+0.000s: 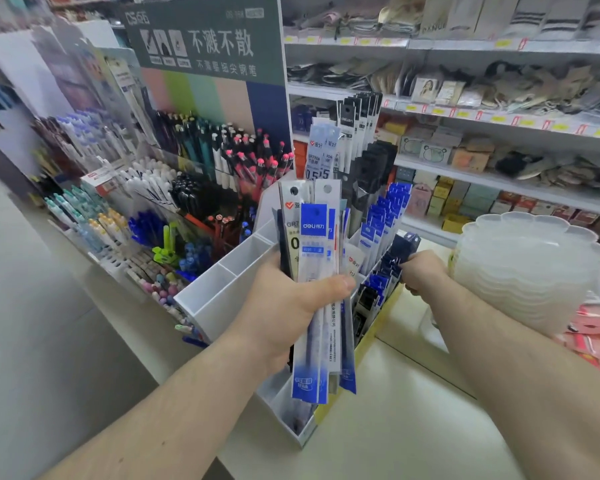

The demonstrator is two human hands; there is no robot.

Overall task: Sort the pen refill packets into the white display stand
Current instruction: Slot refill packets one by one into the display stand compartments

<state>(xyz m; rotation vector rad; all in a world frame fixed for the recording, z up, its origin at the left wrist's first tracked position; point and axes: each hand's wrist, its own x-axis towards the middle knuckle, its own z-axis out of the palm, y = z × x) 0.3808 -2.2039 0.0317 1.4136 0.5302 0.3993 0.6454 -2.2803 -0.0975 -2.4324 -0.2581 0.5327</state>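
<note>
Across the upper right of the frame, long white shop shelves (499, 161) stocked with small boxed goods are seen. At upper left, a tall green-headed cardboard pen display (201, 39) is crowded with upright pens. At centre, the white plastic compartmented display stand (219, 289) is set on the pale cream worktop (395, 410), with blue and black packets filed upright in its right-hand slots. A stack of translucent scalloped plastic bowls (527, 268) is seen at right. A fanned bundle of blue-and-white pen refill packets (321, 289) is held over the stand by the left hand (291, 306), its grip wrapped round them. A dark blue packet (404, 247) is pinched by the right hand (423, 271) at the stand's right slots.
</note>
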